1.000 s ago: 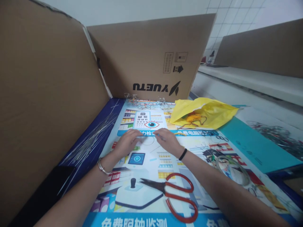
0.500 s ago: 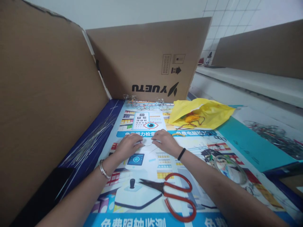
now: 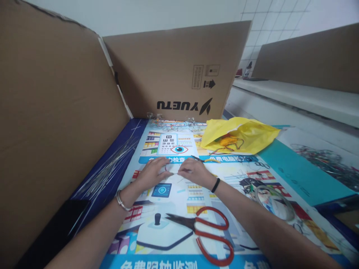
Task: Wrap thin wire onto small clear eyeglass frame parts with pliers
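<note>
My left hand (image 3: 153, 172) and my right hand (image 3: 195, 172) are close together over the printed sheet, fingertips nearly touching. A thin pale wire (image 3: 175, 173) runs between them, pinched by the fingers of both hands. Its ends are too fine to follow. Just beyond my right hand lies a small tool with yellow handles (image 3: 212, 161) and dark tips. Red-handled scissors (image 3: 193, 224) rest nearer me, between my forearms, with their blades pointing left.
Long thin wires (image 3: 105, 170) lie at the left on dark blue. A yellow bag (image 3: 252, 132) holds orange material. At right are a clear round dish (image 3: 276, 203) and tangled pieces (image 3: 328, 164). Cardboard panels (image 3: 174, 67) stand behind and left.
My hands have drawn closer together, and my right hand has moved slightly down and left. More of the yellow-handled tool shows beyond it.
</note>
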